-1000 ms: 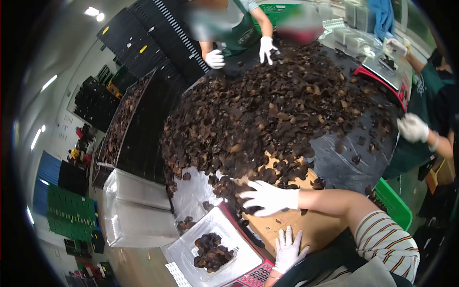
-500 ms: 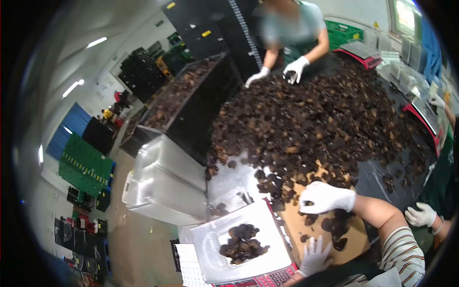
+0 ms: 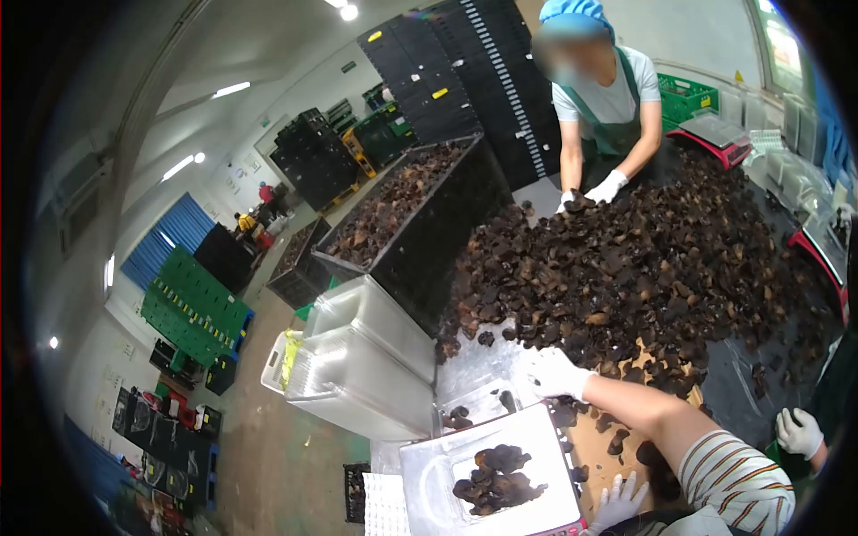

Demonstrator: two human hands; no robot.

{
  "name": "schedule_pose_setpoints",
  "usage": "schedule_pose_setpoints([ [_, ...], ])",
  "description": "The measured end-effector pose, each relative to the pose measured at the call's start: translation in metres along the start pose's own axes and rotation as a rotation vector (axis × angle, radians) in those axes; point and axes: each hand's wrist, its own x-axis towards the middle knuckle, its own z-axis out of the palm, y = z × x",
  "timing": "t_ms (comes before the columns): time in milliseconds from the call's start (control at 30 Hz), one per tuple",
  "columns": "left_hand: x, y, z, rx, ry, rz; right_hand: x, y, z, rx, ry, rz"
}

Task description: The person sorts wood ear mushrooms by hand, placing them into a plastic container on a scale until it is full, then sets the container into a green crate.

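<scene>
The right hand (image 3: 556, 373), right of centre, has its fingers bent downward, its grip partly closed at most; whether anything is in it, I cannot tell; the left hand (image 3: 618, 503), lower right, has fingers spread and a grip holding nothing visible, by the tan board (image 3: 597, 457); the dark pieces (image 3: 617, 259) are heaped across the right half of the worktop, with a clump inside the clear tray (image 3: 429, 491) at bottom centre; they look light, pliable and perhaps slippery, best scooped loosely from beneath; the right forearm slants up and leftward from the striped sleeve (image 3: 737, 473).
</scene>
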Motion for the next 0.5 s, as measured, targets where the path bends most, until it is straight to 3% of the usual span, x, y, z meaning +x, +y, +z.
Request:
schedule_pose_setpoints([
  [33, 0.003, 0.002, -0.013, 0.096, -0.050, 0.065, -0.009, -0.001, -0.008, 0.049, 0.053, 0.010],
  [67, 0.002, 0.001, -0.028, -0.041, -0.176, 0.066, -0.025, 0.002, -0.018, 0.000, 0.013, 0.015],
  [100, 0.007, -0.001, -0.050, -0.083, -0.228, 0.068, -0.037, 0.010, -0.012, 0.027, 0.182, -0.028],
  [167, 0.016, -0.005, -0.075, -0.158, -0.320, 0.078, -0.061, 0.006, -0.068, -0.175, -0.222, 0.059],
  [233, 0.016, -0.006, -0.082, -0.209, -0.323, 0.065, -0.095, 0.023, -0.070, -0.111, 0.095, 0.014],
  [300, 0.019, -0.007, -0.093, -0.214, -0.358, 0.062, -0.128, 0.042, -0.081, -0.229, 0.107, 0.021],
  [500, 0.029, -0.015, -0.140, -0.247, -0.427, 0.090, -0.216, 0.105, -0.127, -0.394, 0.166, 0.327],
])
